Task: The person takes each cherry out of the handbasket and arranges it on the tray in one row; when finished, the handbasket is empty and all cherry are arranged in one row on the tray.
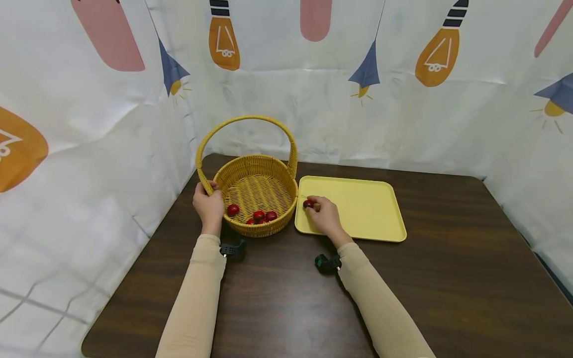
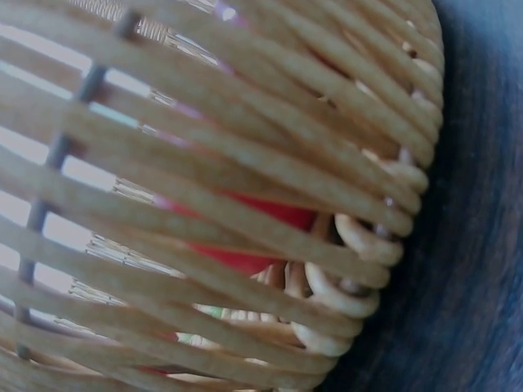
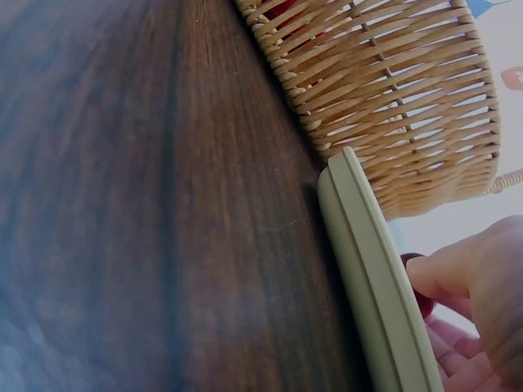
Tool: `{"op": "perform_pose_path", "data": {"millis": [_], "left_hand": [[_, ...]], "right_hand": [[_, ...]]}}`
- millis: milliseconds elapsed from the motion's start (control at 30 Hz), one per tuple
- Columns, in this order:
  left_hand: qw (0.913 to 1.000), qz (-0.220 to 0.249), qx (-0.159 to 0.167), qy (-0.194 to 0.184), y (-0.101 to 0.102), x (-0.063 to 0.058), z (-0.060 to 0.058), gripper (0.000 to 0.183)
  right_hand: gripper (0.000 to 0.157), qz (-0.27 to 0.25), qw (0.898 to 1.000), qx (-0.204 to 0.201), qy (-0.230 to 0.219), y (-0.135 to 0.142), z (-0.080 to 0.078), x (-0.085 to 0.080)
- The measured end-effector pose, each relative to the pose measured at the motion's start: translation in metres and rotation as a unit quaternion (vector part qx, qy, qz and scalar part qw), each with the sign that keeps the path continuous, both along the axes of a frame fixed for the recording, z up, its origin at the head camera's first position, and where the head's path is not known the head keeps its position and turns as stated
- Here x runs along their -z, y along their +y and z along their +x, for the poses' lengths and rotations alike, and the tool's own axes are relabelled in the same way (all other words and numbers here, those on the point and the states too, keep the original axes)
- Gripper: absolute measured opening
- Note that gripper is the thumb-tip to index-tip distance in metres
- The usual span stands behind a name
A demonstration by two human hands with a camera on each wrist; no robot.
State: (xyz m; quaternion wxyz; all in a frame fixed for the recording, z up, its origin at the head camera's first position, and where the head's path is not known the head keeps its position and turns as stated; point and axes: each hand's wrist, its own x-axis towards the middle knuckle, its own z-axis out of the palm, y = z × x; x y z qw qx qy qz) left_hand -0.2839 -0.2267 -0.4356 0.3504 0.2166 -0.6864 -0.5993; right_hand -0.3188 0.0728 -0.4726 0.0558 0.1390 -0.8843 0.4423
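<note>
On the left of the head view, my left hand [image 1: 209, 208] grips the yellow wicker basket [image 1: 257, 229] at the foot of its tall arched handle. Several dark red cherries [image 1: 233, 210] lie inside, toward the near side of the basket. My right hand [image 1: 326, 217] pinches one cherry [image 1: 308, 204] between thumb and fingers, over the left end of a yellow tray [image 1: 362, 209]. In the right wrist view that cherry is mostly hidden behind the thumb and the tray's rim. Only woven basket wall [image 2: 245, 163] fills the left wrist view, with red showing through the gaps.
A dark wooden table [image 1: 456, 278] carries the basket and, just right of it, the tray. White patterned sheeting [image 1: 286, 99] hangs behind the table and along its sides. Dark bands [image 1: 329, 263] sit at both wrists.
</note>
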Motion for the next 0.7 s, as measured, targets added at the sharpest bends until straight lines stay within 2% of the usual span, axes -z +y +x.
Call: {"op": "perform_pose_path", "data": {"millis": [300, 700], "left_hand": [[1.0, -0.001, 0.004, 0.009, -0.0019, 0.0004, 0.0009, 0.016], [0.9999, -0.004, 0.01, 0.008, -0.0013, 0.0015, 0.0011, 0.016]], "right_hand": [[0.036, -0.004, 1.0, -0.01, -0.009, -0.0015, 0.0021, -0.0031], [0.04, -0.036, 0.999, -0.008, -0.031, 0.0014, 0.0005, 0.0001]]}}
